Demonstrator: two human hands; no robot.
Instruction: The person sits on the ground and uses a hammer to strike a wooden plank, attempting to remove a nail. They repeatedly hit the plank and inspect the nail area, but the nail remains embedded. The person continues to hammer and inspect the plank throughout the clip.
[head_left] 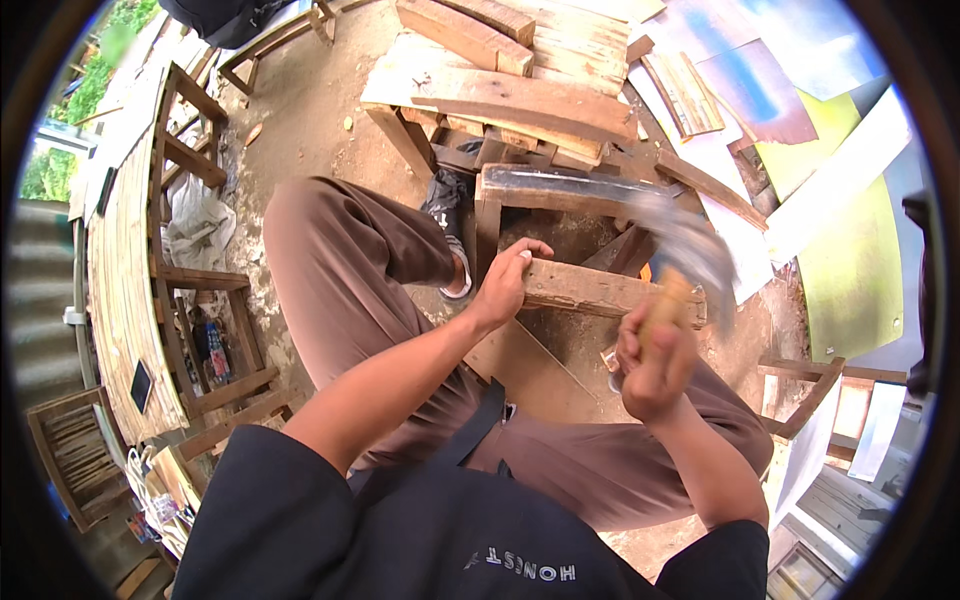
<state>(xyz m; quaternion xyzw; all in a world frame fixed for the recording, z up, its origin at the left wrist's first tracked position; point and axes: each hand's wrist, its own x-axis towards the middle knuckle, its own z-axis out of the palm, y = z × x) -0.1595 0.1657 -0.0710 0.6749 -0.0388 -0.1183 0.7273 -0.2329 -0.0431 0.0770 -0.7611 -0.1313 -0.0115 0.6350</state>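
My left hand is closed on the left end of a short, rough wooden beam, thumb and a finger on its top side. The beam lies across in front of me, between my knees. In my right hand a hammer is gripped by its pale wooden handle, raised over the beam's right end. The hammer's head is smeared by motion, so I cannot tell whether it touches the wood. Just beyond the beam stands a low wooden frame with a dark-topped bar.
Planks and thick boards lie stacked on a low wooden bench ahead. On the left runs a long slatted bench with a dark phone on it. Coloured sheets lean at the right. My shoe is beside the frame.
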